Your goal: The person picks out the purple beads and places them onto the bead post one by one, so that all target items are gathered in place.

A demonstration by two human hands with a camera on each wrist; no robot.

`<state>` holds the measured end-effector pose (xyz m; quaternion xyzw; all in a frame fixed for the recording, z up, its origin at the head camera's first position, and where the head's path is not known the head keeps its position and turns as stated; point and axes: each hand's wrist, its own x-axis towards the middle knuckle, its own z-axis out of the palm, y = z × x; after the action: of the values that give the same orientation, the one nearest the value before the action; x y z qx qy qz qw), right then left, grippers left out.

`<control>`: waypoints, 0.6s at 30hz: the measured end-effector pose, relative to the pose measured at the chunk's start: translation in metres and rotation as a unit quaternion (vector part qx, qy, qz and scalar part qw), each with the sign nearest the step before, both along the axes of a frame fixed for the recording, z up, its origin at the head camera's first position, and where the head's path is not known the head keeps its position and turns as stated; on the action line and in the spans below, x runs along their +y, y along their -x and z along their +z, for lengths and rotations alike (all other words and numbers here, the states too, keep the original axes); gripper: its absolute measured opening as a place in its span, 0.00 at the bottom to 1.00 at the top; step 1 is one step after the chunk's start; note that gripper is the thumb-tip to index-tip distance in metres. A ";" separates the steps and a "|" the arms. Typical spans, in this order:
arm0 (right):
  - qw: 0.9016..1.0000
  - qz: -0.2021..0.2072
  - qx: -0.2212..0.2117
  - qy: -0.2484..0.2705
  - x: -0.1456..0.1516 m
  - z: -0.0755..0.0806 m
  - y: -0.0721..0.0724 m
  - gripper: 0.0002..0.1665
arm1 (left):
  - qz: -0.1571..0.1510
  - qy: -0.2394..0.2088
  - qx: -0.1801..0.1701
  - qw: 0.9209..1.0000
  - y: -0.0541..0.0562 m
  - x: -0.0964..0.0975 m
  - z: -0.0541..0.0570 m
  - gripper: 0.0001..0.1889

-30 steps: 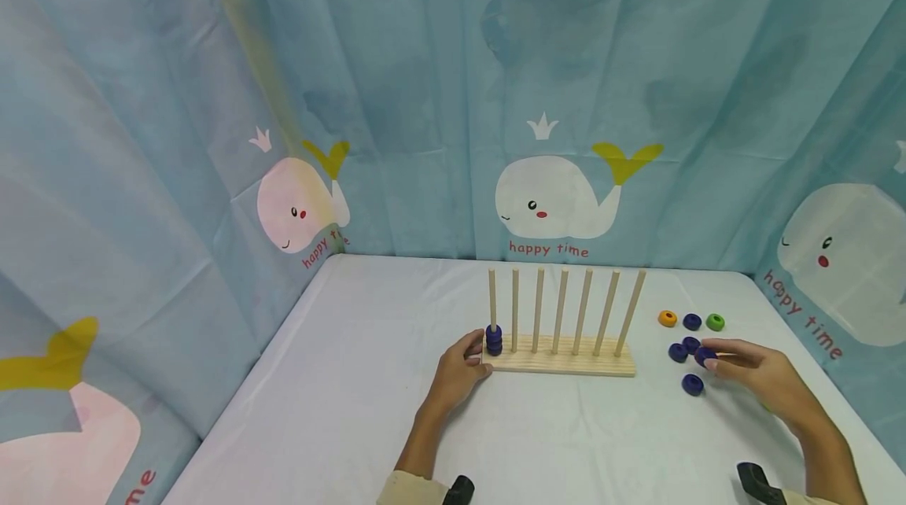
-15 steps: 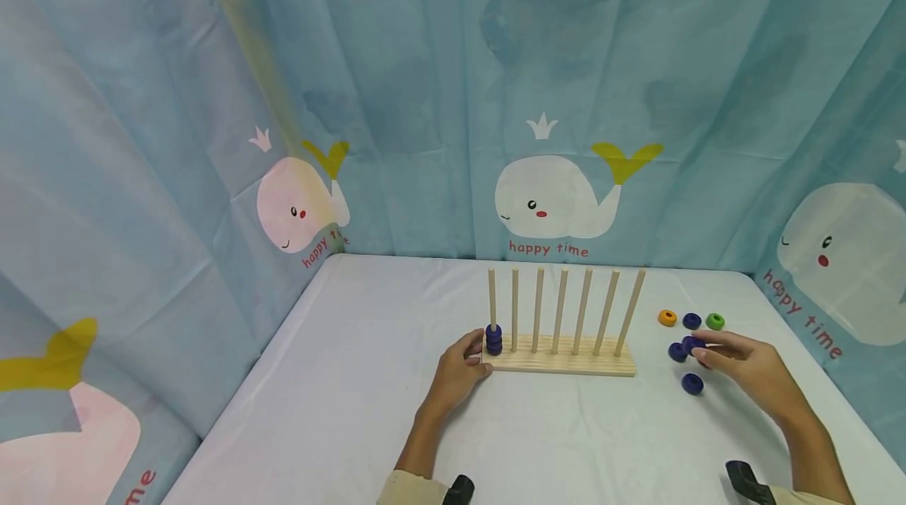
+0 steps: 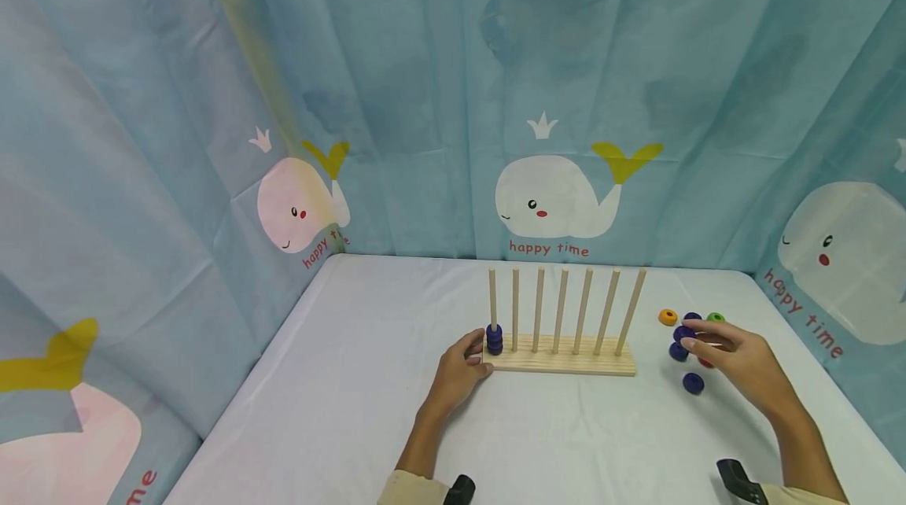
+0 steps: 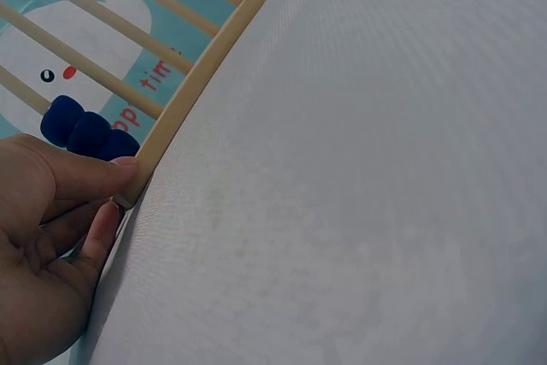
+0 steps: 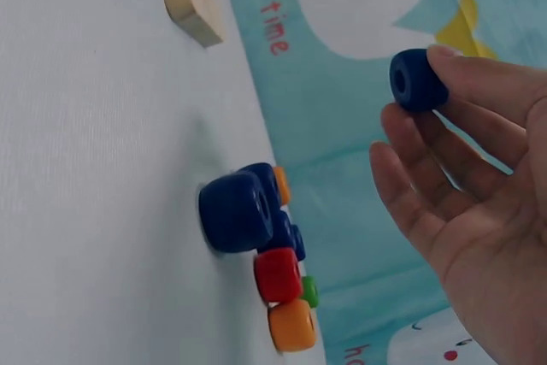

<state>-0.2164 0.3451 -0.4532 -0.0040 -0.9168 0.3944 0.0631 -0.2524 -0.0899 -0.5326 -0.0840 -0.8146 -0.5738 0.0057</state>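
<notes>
My left hand grips the left end of a wooden bead stand, thumb and fingers at the corner of its base. Several upright pegs rise from the base; dark blue beads are stacked on the leftmost peg, and the other pegs are bare. Over at the right, my right hand pinches a dark blue bead between thumb and fingertips. In the right wrist view that bead is up off the table, its hole showing. Loose beads lie below and around this hand, partly hidden by it in the head view.
On the white table, right of the stand, lie blue beads, an orange bead, a green bead and a red bead. Another orange bead sits beside the red one. A whale-print curtain encloses the table.
The right hand has moved a little left and away from the body, carrying the blue bead. A red bead has come into sight beneath it. The left hand and stand stay put.
</notes>
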 end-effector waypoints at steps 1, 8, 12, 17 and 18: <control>1.000 0.000 0.005 -0.001 -0.001 0.001 0.000 0.37 | 0.001 0.000 -0.003 1.000 0.000 0.000 0.000 0.33; 0.997 0.009 0.073 -0.018 -0.010 0.009 0.000 0.30 | 0.009 -0.001 -0.006 1.000 -0.001 0.000 0.002 0.34; 0.995 0.016 0.097 -0.013 -0.014 0.013 -0.001 0.28 | 0.013 -0.002 -0.007 1.000 -0.001 0.000 0.002 0.33; 0.994 0.013 0.106 -0.004 -0.021 0.018 -0.003 0.27 | 0.010 0.003 -0.008 1.000 -0.001 0.000 0.001 0.34; 0.994 0.014 0.110 -0.002 -0.021 0.019 -0.004 0.27 | 0.009 0.004 -0.008 1.000 -0.001 0.000 0.001 0.34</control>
<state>-0.2127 0.3237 -0.4342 0.0522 -0.9049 0.3918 0.1582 -0.2514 -0.0898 -0.5317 -0.0718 -0.8176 -0.5713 0.0042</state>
